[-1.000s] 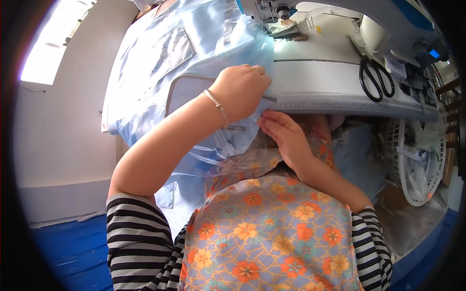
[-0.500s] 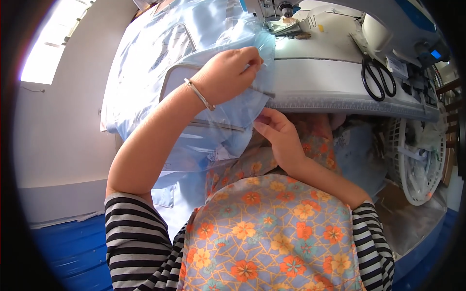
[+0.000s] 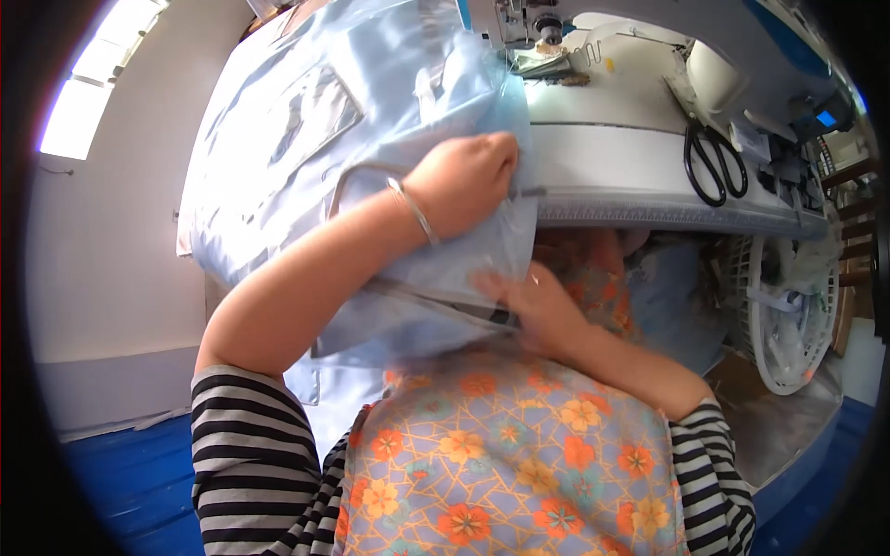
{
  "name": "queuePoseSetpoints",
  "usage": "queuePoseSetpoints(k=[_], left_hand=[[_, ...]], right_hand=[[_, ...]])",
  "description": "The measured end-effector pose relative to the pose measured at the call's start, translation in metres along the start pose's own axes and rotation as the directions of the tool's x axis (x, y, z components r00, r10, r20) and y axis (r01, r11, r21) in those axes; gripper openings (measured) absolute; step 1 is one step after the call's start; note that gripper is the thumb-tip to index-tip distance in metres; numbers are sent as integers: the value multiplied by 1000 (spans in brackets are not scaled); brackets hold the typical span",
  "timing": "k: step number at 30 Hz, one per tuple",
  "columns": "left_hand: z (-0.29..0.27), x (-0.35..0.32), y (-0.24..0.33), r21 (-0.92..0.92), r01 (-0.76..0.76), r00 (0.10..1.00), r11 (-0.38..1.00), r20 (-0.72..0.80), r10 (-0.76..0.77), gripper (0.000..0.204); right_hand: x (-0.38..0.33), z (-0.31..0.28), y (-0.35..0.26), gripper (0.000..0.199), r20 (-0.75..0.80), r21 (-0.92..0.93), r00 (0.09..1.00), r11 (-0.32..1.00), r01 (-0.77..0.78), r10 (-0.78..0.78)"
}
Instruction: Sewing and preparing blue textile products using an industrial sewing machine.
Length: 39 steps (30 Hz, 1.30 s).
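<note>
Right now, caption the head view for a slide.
Both hands, left and right, handle pale blue fabric at a sewing machine table.

The big light blue cloth covers the left side of the surface and hangs over its near edge. Far back, the sewing machine blocks the way. Black scissors lie on the right. Between cloth and scissors there is bare room. The white fan stands low on the right.
</note>
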<state>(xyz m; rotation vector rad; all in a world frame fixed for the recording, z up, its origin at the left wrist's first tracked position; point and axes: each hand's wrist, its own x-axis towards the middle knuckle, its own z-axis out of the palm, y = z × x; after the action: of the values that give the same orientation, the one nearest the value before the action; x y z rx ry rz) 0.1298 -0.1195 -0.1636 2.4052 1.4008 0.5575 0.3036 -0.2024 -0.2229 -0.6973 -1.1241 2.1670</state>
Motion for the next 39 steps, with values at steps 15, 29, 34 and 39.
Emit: queuePoseSetpoints(k=[15, 29, 34, 39], left_hand=[[12, -4, 8, 105, 87, 987, 991, 124, -100, 35], [12, 38, -59, 127, -85, 993, 988, -66, 93, 25], [5, 46, -68, 116, -86, 996, 990, 12, 85, 31], [-9, 44, -37, 268, -90, 994, 959, 85, 69, 42]], right_hand=[[14, -10, -2, 31, -92, -8, 988, 992, -126, 125], [36, -25, 0, 37, -12, 213, 970, 949, -233, 241], [47, -28, 10, 42, 121, -300, 837, 823, -482, 534], [23, -20, -20, 36, 182, -54, 975, 992, -117, 125]])
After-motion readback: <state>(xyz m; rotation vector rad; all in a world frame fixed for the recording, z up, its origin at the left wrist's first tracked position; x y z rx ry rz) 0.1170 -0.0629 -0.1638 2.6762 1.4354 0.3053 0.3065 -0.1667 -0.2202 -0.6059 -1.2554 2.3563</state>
